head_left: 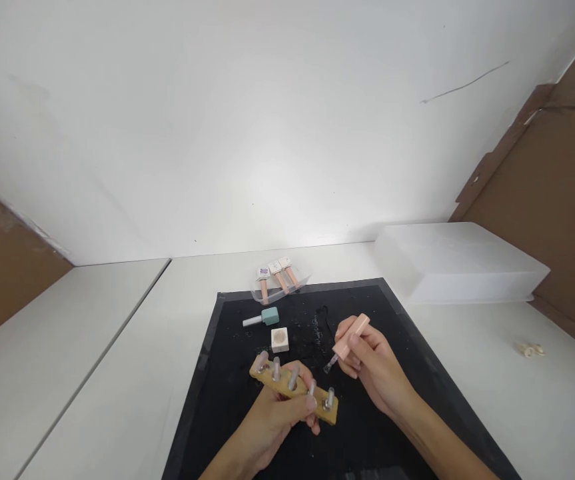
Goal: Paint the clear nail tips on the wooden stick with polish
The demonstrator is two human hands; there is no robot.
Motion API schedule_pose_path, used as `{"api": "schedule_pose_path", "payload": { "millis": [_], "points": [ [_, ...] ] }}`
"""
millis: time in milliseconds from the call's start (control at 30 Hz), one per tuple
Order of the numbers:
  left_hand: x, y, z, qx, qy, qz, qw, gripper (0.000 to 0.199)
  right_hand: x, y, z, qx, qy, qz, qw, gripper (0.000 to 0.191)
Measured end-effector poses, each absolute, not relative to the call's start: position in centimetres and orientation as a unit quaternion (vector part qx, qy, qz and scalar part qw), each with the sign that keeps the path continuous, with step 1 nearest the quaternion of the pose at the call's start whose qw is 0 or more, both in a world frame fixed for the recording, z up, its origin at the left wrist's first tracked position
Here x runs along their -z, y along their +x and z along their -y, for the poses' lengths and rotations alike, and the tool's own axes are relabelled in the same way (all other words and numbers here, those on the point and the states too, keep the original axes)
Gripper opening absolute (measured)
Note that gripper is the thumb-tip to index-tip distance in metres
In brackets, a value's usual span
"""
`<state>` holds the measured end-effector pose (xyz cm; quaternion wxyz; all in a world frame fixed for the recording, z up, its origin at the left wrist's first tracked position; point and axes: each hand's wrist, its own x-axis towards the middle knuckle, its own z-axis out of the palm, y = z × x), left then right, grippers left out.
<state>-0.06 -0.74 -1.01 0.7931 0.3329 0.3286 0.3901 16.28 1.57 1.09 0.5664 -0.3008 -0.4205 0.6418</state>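
- Holding a flat yellow bar (282, 385) of pale nail tips (294, 377) above black mat (217, 420): left hand (278, 417); probably light, stiff; edges safest.
- Right hand (376, 367) pinches a peach rectangular-handled brush (358, 327), bristles (328, 368) probably soft.

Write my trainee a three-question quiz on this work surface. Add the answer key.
1. What is the right hand holding?

2. True or false: the teal bottle lies on the black mat.

3. Count the nail tips mounted on the yellowish strip in the left hand.

Key:
1. A brush with a pink handle.
2. True.
3. Five.
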Motion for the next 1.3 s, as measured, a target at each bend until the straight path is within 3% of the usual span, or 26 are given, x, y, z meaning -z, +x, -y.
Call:
{"api": "schedule_pose_path", "payload": {
  "millis": [367, 500, 1067, 1300],
  "points": [
    [1.8, -0.2, 0.7, -0.388, 0.274, -0.255, 0.842, 0.022, -1.5, 16.8, -1.5, -0.716, -0.211, 0.411, 0.524, 0.018],
    [1.6, -0.4, 0.6, -0.389, 0.263, -0.253, 0.846, 0.025, -1.7, 16.5, -1.4, -0.714, -0.191, 0.415, 0.531, 0.025],
    [0.6, 0.1, 0.9, -0.358, 0.329, -0.308, 0.817, 0.032, -1.3, 17.0, -1.3, -0.647, -0.294, 0.551, 0.438, 0.026],
    [0.7, 0.1, 0.9, -0.361, 0.358, -0.329, 0.796, 0.031, -2.4, 17.4, -1.4, -0.539, -0.355, 0.625, 0.439, 0.026]
  ]
}}
